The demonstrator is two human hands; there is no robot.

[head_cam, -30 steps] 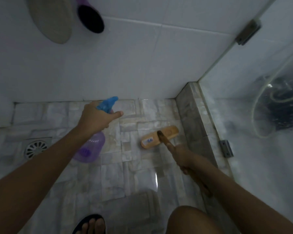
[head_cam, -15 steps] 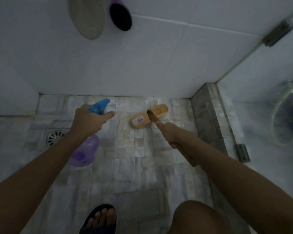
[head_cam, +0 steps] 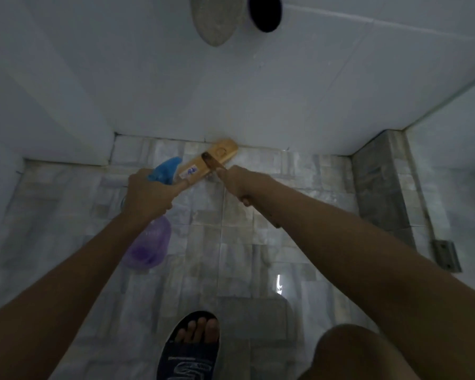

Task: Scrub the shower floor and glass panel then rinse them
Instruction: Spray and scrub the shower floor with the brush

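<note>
Left grip [head_cam: 148, 196]: I read it as clamped round the neck of the spray bottle [head_cam: 148, 242], with the index finger laid forward under the blue trigger head. The purple bottle body hangs below the wrist, held above the shower floor [head_cam: 231, 242].

Right grip [head_cam: 237, 182]: fingers are curled round the dark handle of the scrub brush [head_cam: 207, 163]. The wooden brush head lies on the floor tiles, and its far end meets the joint at the foot of the white wall [head_cam: 231, 91]. I see a small label on the near half of the head. The two grips sit just beside each other, with the brush head between and beyond them.

Glass panel [head_cam: 455, 174]: at the right edge of view, standing along the grey stone curb [head_cam: 379, 187], with a metal bracket [head_cam: 446, 255] near its base. It is well apart from both grips.

Lower edge of view: one sandalled foot [head_cam: 195, 344] rests on the floor.
</note>
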